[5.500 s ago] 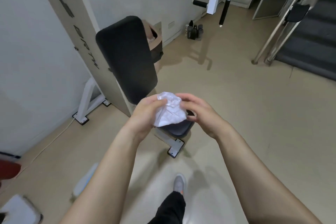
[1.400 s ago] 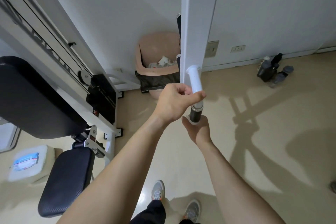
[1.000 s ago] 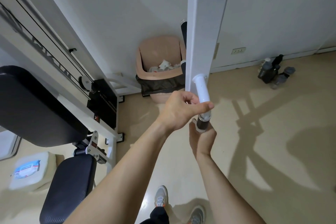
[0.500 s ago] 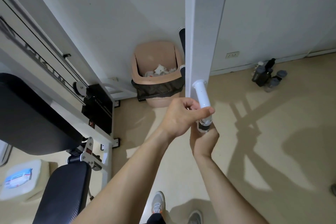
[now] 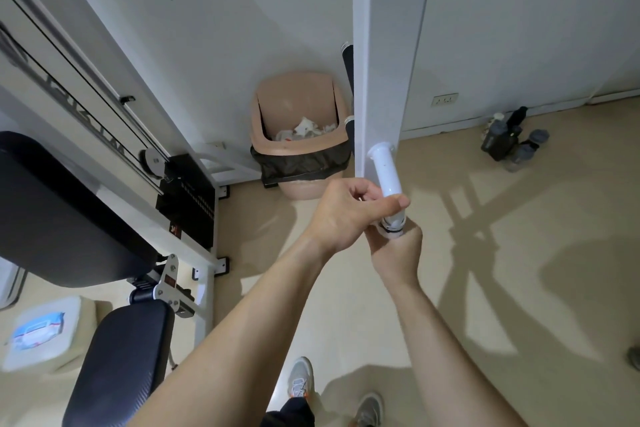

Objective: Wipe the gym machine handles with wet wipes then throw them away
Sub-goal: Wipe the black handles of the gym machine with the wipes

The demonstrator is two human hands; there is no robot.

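A handle (image 5: 386, 172) sticks out of the white machine post (image 5: 384, 45) and slants down toward me as a white tube. My left hand (image 5: 346, 211) is closed around the tube's lower part, thumb across the front. Just below, my right hand (image 5: 398, 250) is fisted around the handle's dark grip end. A thin pale rim of wet wipe (image 5: 389, 235) shows at the top of that fist; the rest of the wipe and the grip are hidden. Other black grips (image 5: 347, 62) peek out behind the post.
A tan bin (image 5: 332, 146) with a black liner stands against the wall behind the post, with used wipes inside. A wipe pack (image 5: 34, 329) lies on a white box at lower left. The machine's black pads (image 5: 117, 357) and weight stack (image 5: 187, 198) fill the left; bottles (image 5: 512, 142) stand at right.
My right hand has slid up the handle's dark grip, which now is covered by the fist. My left hand has stayed on the white tube.
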